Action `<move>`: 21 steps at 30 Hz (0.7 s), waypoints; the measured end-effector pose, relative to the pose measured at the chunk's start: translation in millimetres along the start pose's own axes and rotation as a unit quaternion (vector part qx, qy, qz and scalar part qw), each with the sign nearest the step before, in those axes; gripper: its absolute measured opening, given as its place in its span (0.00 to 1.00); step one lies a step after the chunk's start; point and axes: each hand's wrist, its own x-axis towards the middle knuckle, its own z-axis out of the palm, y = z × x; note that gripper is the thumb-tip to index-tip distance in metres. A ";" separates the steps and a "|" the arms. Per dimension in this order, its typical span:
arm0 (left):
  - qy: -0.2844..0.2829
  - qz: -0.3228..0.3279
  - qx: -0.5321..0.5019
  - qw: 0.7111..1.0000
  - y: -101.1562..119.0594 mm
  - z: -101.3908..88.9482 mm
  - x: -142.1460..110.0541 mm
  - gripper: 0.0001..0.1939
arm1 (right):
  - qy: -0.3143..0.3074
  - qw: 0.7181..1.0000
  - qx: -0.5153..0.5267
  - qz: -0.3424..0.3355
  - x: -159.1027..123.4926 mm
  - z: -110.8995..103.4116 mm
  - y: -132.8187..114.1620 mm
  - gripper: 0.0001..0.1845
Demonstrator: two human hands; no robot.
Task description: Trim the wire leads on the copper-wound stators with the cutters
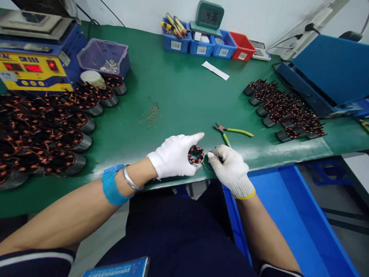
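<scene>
My left hand (176, 157), in a white glove, is closed around a small motor stator (195, 154) above the bench's front edge. The stator is a black ring with copper windings, its open end turned up towards me. A loose copper wire (205, 166) hangs from its right side. Just right of the stator, my right hand (229, 166), also gloved, has thumb and fingers pinched together; whatever is between them is too small to make out. Cutting pliers with green handles (238, 132) lie on the bench beyond my right hand.
Several wound stators (43, 134) crowd the left, near a yellow-fronted machine (34, 73) and a purple bin (103, 50). More stators (285, 107) stand at right. Wire offcuts (151, 113) lie mid-bench. Blue bins (201, 49) and a red bin (242, 46) line the back.
</scene>
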 end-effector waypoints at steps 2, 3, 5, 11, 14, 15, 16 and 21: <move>-0.005 -0.006 -0.045 0.999 -2.0 -1.2 -0.8 0.47 | -0.014 1.000 -0.020 -0.010 -2.8 3.2 0.4 0.13; 0.005 -0.015 -0.077 0.997 -2.5 -0.8 -1.1 0.49 | -0.016 0.999 -0.028 -0.018 -4.2 5.1 -0.1 0.13; 0.044 -0.049 -0.125 0.990 -1.5 1.6 -0.8 0.55 | -0.012 0.999 -0.034 -0.031 -6.4 8.7 -1.4 0.14; 0.064 -0.122 -0.067 0.988 9.8 7.4 3.9 0.56 | 0.001 0.999 -0.042 0.008 -8.3 4.7 7.4 0.14; 0.047 -0.130 -0.075 0.988 10.8 4.3 3.1 0.59 | 0.066 0.993 -0.048 0.080 -1.3 -3.9 12.6 0.15; 0.041 -0.132 -0.088 0.986 10.3 3.1 2.3 0.61 | 0.085 0.992 -0.030 0.089 3.3 -5.9 11.3 0.16; 0.036 -0.134 -0.100 0.985 9.8 2.1 1.4 0.63 | 0.092 0.992 -0.002 0.086 9.0 -7.0 7.9 0.16; 0.027 -0.145 -0.103 0.984 7.4 0.3 -2.3 0.66 | -0.087 0.990 0.107 0.037 44.6 2.0 -21.0 0.14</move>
